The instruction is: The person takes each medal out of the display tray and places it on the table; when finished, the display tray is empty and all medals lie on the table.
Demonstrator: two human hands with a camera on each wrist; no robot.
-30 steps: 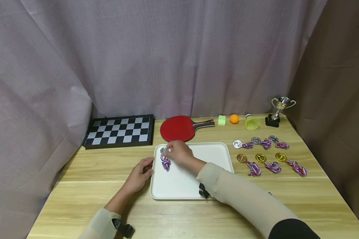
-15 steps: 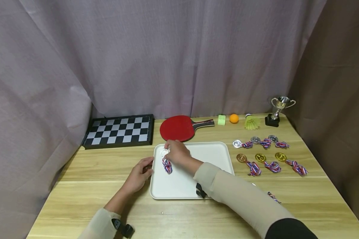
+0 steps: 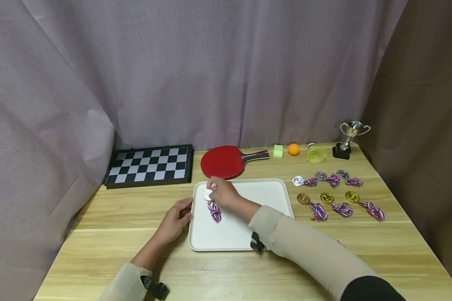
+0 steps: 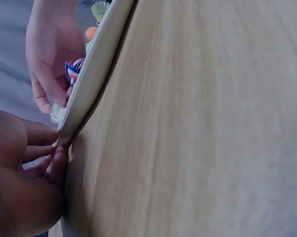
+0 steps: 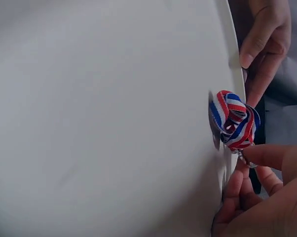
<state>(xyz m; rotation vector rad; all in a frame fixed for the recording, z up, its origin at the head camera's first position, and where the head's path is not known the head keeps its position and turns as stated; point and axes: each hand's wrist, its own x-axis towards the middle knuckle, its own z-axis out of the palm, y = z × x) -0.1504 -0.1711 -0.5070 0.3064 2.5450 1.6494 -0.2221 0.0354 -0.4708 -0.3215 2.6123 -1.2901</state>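
My right hand (image 3: 224, 193) pinches a silver medal (image 3: 207, 195) by its disc over the far left part of a white tray (image 3: 220, 238). Its knotted red, white and blue ribbon (image 5: 235, 118) hangs toward the near side, and the thumb and fingers sit at the ring in the right wrist view. My left hand (image 3: 173, 221) holds the tray's left edge, with fingertips and thumb at the rim (image 4: 92, 74) in the left wrist view. Part of the disc is hidden behind the right fingers.
Right of the tray lie several silver medals (image 3: 321, 176), two gold medals (image 3: 327, 198) and a bronze one (image 3: 303, 199). Along the back stand a chessboard (image 3: 151, 165), a red paddle (image 3: 223, 162), a green block (image 3: 278, 151), an orange ball (image 3: 293, 149), a shuttlecock (image 3: 316, 154) and a trophy (image 3: 349, 138).
The silver medal and its ribbon have shifted slightly right and nearer, with the right hand still pinching the disc. My left hand has stayed at the tray's edge.
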